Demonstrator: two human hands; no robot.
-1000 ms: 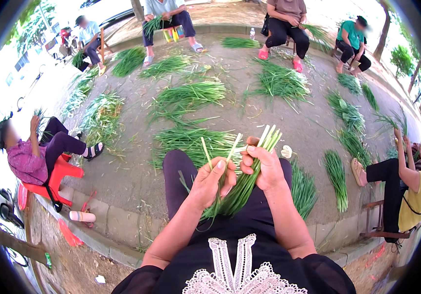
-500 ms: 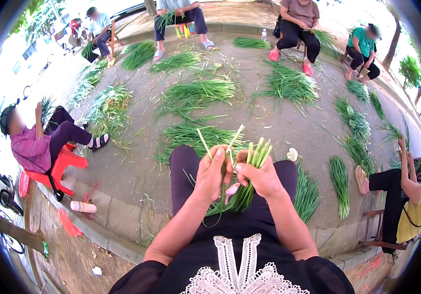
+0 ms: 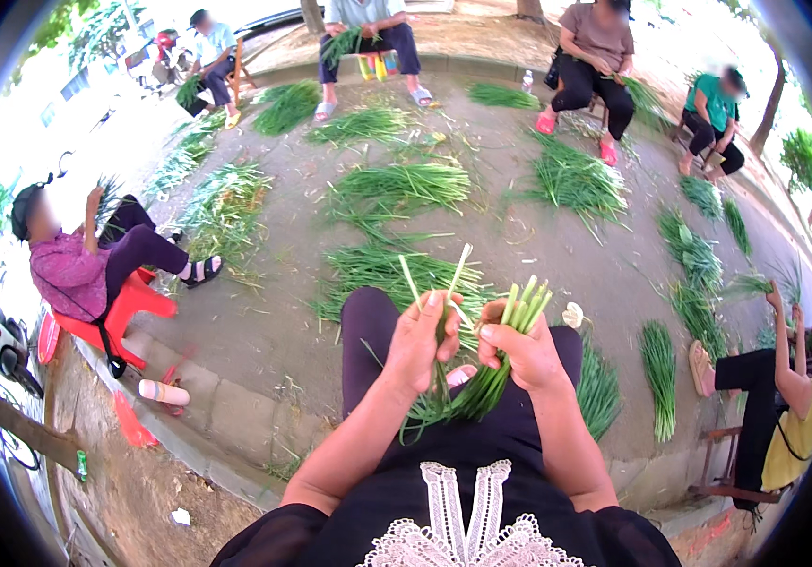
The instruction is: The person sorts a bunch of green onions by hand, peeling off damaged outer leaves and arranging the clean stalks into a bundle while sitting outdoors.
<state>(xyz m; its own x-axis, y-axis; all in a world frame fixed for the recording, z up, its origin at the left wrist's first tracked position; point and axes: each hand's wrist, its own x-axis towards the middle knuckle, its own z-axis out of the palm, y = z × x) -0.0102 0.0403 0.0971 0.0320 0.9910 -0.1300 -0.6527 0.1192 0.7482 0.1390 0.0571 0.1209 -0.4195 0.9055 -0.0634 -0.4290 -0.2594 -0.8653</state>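
Head view: over my lap, my right hand point(image 3: 519, 354) was closed around a bunch of green onions point(image 3: 496, 373), pale cut ends up, so the stalks stayed aligned. My left hand point(image 3: 422, 342) curled loosely about a few separate stalks point(image 3: 444, 317) beside it, fingertips pinching them. More onion heaps point(image 3: 397, 189) lay on the pavement point(image 3: 264, 312) ahead, within reach.

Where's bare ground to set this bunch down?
Bare pavement lies left of the knee, between the front pile and the red stool. Right of the bunch it is crowded: bundles lie in a row there.
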